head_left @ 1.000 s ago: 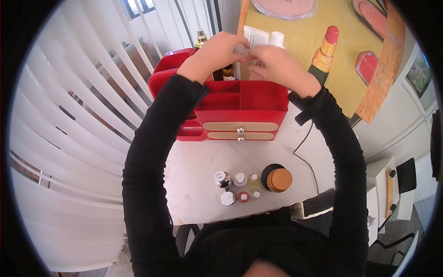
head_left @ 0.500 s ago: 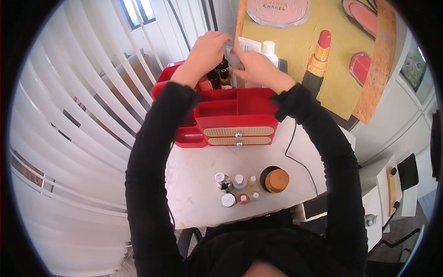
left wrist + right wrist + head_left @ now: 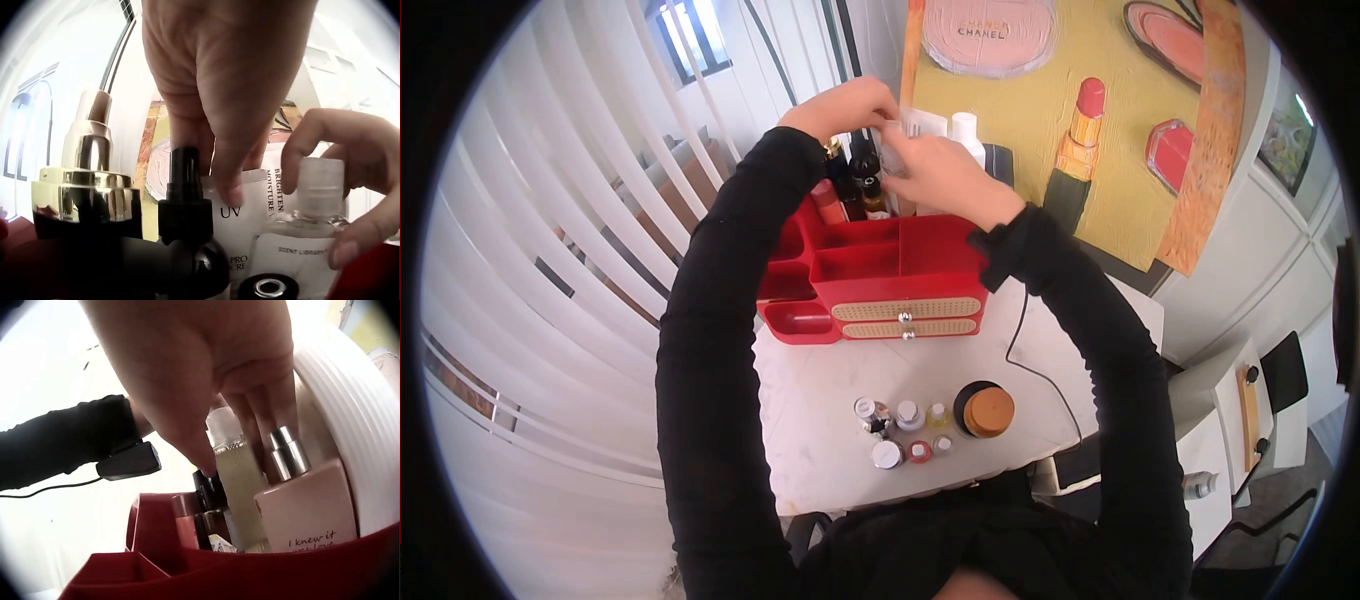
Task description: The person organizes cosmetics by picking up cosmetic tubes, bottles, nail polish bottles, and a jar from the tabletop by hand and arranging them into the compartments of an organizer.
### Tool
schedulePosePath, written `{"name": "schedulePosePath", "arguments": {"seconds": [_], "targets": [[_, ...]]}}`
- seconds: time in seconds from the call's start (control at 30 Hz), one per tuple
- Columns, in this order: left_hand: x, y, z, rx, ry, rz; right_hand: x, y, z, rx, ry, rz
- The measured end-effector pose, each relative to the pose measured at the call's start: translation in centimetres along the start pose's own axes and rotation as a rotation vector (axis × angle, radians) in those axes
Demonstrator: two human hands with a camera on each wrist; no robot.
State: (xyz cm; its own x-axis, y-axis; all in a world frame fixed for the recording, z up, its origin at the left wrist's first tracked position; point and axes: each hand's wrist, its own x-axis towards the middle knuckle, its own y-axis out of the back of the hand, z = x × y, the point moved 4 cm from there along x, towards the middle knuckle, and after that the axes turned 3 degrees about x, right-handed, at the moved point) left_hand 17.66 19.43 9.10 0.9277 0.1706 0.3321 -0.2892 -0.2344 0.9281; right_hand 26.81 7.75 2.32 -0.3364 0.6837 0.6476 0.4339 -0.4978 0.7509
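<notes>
Head view: both hands have come down from above the red organizer [image 3: 880, 275] and now sit low among the bottles at its back, in the upper middle of the frame. The right hand [image 3: 935, 170] has its grip closed round a clear bottle [image 3: 892, 135]; the left hand [image 3: 845, 100] reaches over the dark bottles [image 3: 862, 165]. Small jars [image 3: 905, 430] wait on the desk [image 3: 820, 420] near the lower centre.

Left wrist view: the left hand [image 3: 231, 81] hangs open, fingertips just touching the black pump [image 3: 185, 181]. At right the clear bottle [image 3: 300, 244] stands low between neighbours, thumb and finger pinching its cap.

Right wrist view: the right hand [image 3: 206, 369] holds that bottle [image 3: 234, 469] beside a pink perfume [image 3: 306, 512]. Judging by this, it is nearly seated in the organizer.
</notes>
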Motion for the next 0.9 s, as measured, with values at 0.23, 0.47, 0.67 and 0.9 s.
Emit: {"name": "schedulePosePath", "arguments": {"seconds": [0.23,0.47,0.67,0.9], "targets": [[1.0,5.9,-1.8,0.133,-0.002,-0.005,1.1,-0.1,0.4,-0.056,-0.028,-0.060],[-0.6,4.3,-0.8,0.135,-0.033,0.142,0.4,-1.9,1.0,-0.003,-0.004,-0.011],[-1.6,4.7,0.8,0.139,-0.073,0.175,1.1,-1.0,0.7,-0.057,0.003,0.021],[-2.1,5.1,-0.5,0.131,-0.110,0.258,1.7,0.3,0.3,-0.038,-0.003,-0.108]]}}
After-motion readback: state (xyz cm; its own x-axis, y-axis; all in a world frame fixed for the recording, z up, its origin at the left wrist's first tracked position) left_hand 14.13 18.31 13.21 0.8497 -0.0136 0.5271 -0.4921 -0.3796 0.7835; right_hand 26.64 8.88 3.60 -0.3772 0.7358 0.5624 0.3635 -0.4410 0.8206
